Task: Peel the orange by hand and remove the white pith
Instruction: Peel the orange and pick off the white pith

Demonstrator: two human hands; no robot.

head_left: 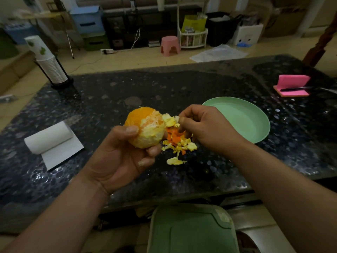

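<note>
My left hand [118, 157] grips a partly peeled orange [145, 126] above the dark table, thumb on its top and fingers curled beneath. Orange rind still covers its far left side; pale pith and bare flesh show on the near right side. My right hand [204, 128] sits just right of the fruit, its fingertips pinching a torn piece of peel [170, 119] that still touches the orange. A heap of peel scraps [179, 145], yellow-white and orange, lies on the table under and between the hands.
An empty green plate [246, 117] lies right of my right hand. A paper towel roll [49, 136] lies at the left, a stack of paper cups [49, 64] at the far left, a pink sponge with a pen [291, 86] far right. A green stool [191, 229] stands below the table's near edge.
</note>
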